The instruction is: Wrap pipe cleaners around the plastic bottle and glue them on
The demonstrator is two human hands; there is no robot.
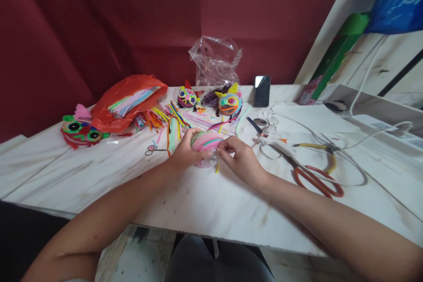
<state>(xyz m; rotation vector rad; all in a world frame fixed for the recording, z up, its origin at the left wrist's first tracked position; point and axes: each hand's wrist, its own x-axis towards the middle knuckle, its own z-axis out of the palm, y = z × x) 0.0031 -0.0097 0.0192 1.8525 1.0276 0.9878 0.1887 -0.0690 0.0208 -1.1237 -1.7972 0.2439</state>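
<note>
A pink striped ball (205,142) with a green strand across it sits between my hands over the white table. My left hand (189,150) is wrapped round its left side, with the thumb along the front. At the ball's right side, my right hand (235,152) has thumb and fingers pinched together; what they hold is too small to make out. A short yellow strand (217,168) shows just below the ball. Loose coloured pipe cleaners (176,125) lie behind my left hand.
Small scissors (153,150) lie left. Decorated heads (230,102), a phone (262,91) and a clear bag (216,61) stand behind. Red-handled scissors (319,180), yellow-handled pliers (331,161), a glue gun (280,145) and cables lie right. A red bag (128,83) is back left.
</note>
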